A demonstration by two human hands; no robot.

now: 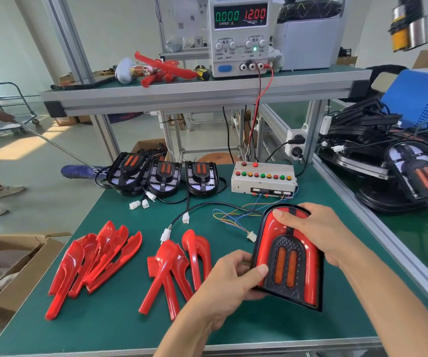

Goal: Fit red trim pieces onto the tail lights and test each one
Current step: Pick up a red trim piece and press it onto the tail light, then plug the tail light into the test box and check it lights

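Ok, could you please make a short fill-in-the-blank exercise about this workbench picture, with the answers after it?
1. Both hands, left and right, hold one ____ fitted with red trim.
2. The power supply shows 12.00 in red and ____ in green.
3. The loose red trim pieces lie on the ____ mat.
4. ____ untrimmed tail lights stand left of the button box.

Answers: tail light; 0.000; green; three

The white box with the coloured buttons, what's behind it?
Behind the button box, red and black wires climb to the power supply on the shelf. A round wooden stool top shows beyond the table edge. The box hides where the wires join it.
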